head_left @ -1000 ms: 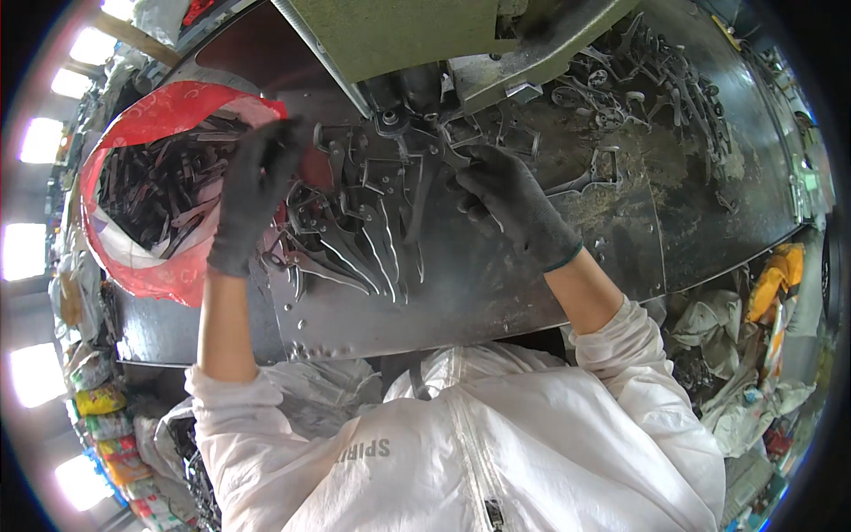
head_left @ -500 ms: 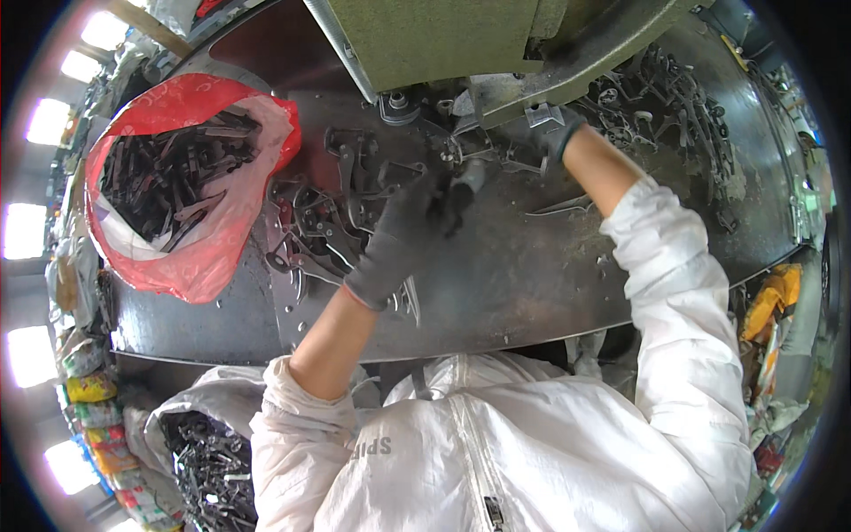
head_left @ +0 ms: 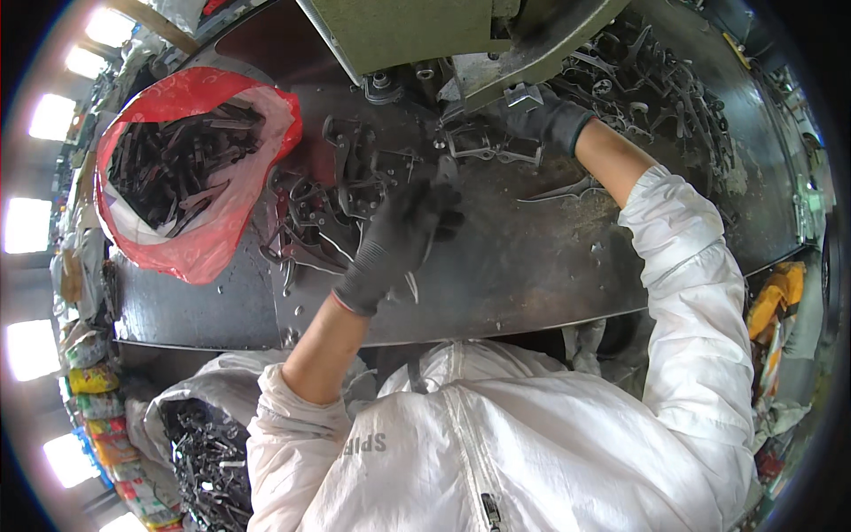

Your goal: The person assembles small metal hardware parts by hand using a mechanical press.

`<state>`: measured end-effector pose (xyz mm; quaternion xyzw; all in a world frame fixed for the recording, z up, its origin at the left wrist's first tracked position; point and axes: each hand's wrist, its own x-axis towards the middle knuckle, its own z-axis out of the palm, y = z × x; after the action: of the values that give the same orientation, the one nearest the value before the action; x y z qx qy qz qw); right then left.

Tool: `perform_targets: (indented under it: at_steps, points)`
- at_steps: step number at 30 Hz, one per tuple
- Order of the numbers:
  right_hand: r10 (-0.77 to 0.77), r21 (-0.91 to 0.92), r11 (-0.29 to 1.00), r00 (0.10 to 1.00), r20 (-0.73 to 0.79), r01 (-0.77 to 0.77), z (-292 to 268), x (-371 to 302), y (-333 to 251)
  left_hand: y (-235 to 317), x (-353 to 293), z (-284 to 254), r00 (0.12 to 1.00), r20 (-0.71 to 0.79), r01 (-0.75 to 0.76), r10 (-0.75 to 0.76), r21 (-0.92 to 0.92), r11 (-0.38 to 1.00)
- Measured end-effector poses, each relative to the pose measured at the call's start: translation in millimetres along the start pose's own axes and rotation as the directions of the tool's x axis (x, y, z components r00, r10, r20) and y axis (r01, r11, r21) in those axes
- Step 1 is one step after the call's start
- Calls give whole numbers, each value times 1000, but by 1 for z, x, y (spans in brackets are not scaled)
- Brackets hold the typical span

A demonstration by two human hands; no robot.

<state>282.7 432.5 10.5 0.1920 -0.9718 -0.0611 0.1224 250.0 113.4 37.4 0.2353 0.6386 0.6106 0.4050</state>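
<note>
My left hand [head_left: 399,230], in a dark grey glove, is above the metal table [head_left: 496,284] with its fingers curled. A grey round-ended metal piece [head_left: 448,168] shows right at its fingertips; I cannot make out whether the fingers grip it. My right hand [head_left: 558,122], gloved too, reaches under the curved arm of the green machine [head_left: 408,35]. Its fingertips are partly hidden beside a shiny angled metal block [head_left: 523,97]. Between the hands lies a linked metal part [head_left: 496,153]. Locking-plier-like metal parts [head_left: 310,217] are heaped left of my left hand.
A red and white plastic bag [head_left: 191,257] full of dark metal strips stands at the left. More metal parts [head_left: 683,115] are piled at the far right. One pointed metal lever [head_left: 563,191] lies below my right hand. A sack of dark parts [head_left: 208,461] sits below the table's near edge.
The whole view has shifted slightly. My left hand, blurred before, has drawn back a little from the machine and shows sharply. My right hand remains by the metal block.
</note>
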Motion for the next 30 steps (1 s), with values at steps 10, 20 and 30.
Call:
perform_targets:
  at_steps: [10,20,30]
  points:
    - [96,-151,988,887,452,-30,-29,-7,-10,-25,18,-48,983,-105,143,-150,-69,987]
    - [262,-185,955,954,146,-234,-46,-4,5,-26,22,-64,981,-141,133,-133,-5,991]
    - [199,18,975,913,358,-219,-18,-20,24,-18,22,-64,987,-41,155,-155,-14,988]
